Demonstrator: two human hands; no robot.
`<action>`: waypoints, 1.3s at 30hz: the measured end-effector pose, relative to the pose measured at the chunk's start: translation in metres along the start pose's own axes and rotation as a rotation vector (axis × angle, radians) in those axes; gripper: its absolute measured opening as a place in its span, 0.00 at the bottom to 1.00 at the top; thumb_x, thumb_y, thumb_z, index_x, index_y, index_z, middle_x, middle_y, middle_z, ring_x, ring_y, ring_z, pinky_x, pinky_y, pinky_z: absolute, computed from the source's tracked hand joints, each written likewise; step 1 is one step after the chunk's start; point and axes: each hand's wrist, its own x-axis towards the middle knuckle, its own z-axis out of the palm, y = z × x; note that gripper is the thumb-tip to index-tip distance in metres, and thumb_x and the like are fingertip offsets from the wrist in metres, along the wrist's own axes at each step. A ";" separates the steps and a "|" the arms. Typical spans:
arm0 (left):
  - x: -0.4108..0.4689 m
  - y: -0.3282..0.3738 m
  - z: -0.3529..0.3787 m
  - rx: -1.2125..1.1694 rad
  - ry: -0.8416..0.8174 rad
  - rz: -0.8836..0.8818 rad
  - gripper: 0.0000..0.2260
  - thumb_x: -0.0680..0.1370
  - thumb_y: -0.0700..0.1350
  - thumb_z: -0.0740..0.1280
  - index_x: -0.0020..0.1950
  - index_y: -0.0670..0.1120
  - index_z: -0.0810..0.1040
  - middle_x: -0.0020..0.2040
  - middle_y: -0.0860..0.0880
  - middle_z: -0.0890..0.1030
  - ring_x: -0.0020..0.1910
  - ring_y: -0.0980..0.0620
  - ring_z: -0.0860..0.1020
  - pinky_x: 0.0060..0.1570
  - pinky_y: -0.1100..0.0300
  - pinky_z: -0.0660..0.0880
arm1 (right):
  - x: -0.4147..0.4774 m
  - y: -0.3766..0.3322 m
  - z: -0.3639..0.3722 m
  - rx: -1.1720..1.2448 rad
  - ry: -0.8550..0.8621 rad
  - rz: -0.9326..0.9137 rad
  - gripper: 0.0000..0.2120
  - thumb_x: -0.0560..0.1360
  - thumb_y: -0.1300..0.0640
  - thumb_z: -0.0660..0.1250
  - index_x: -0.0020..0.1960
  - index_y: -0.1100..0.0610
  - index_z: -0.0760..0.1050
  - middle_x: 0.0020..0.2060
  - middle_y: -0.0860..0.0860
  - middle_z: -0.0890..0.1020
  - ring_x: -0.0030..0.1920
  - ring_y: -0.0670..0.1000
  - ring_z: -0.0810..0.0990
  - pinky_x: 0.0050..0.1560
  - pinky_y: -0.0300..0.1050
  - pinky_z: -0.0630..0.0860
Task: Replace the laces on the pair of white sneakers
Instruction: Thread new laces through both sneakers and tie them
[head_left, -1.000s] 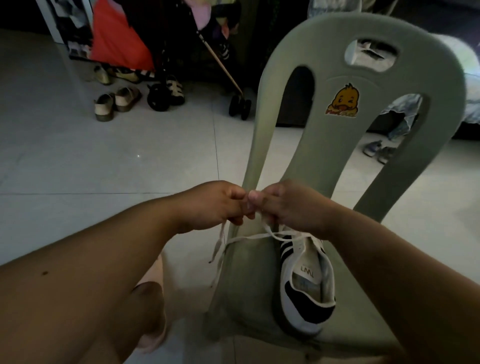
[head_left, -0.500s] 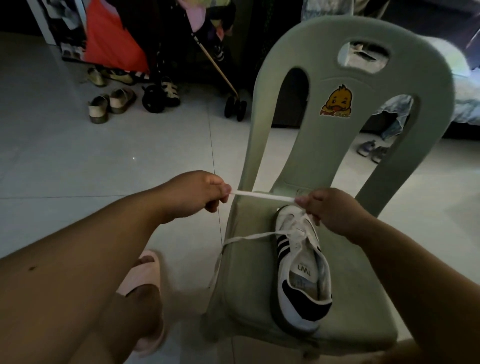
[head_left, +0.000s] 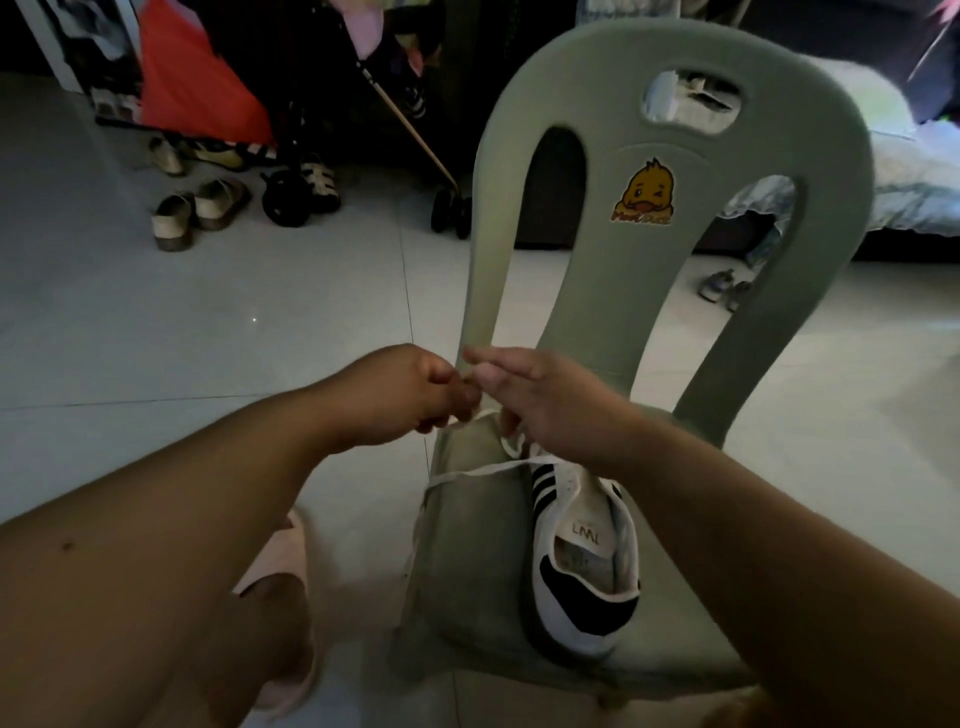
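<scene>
Head cam: white sneaker (head_left: 582, 551) on green chair (head_left: 478, 566) seat, just below R hand (head_left: 545, 400). L hand (head_left: 410, 395) fingers curled, R partly open, both touching at white lace (head_left: 483, 470); exact grip unclear. Pink slipper (head_left: 280, 561) under L forearm; sandals (head_left: 197, 208), stroller (head_left: 322, 156) beyond hands.

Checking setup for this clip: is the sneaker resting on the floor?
No, the sneaker lies on the seat of the green chair, heel toward the camera.

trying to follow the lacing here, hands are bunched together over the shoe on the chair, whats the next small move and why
Probably draw the hands apart to pull the lace snug. Both the left hand and right hand meet just above the toe end of the sneaker on the chair, while a slack strand trails over the seat's left edge.
</scene>
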 end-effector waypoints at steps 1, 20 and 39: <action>0.001 0.004 0.002 -0.014 -0.019 0.022 0.09 0.79 0.50 0.63 0.43 0.51 0.81 0.38 0.52 0.81 0.38 0.54 0.77 0.37 0.64 0.73 | 0.001 -0.005 0.003 0.032 0.000 0.026 0.11 0.81 0.48 0.56 0.54 0.48 0.77 0.33 0.42 0.77 0.33 0.42 0.75 0.36 0.36 0.70; 0.022 0.028 0.020 -0.606 -0.095 -0.072 0.13 0.80 0.39 0.61 0.54 0.54 0.81 0.43 0.55 0.82 0.39 0.57 0.78 0.36 0.61 0.74 | -0.011 0.036 -0.026 0.740 0.133 0.237 0.08 0.80 0.55 0.60 0.49 0.55 0.78 0.27 0.47 0.64 0.26 0.45 0.61 0.28 0.40 0.60; 0.047 0.048 0.050 -0.721 0.034 -0.004 0.13 0.77 0.34 0.57 0.33 0.42 0.71 0.30 0.45 0.76 0.26 0.51 0.69 0.29 0.59 0.67 | -0.032 0.092 -0.052 -0.041 0.242 0.379 0.10 0.79 0.53 0.64 0.57 0.53 0.78 0.41 0.43 0.79 0.39 0.43 0.77 0.37 0.37 0.71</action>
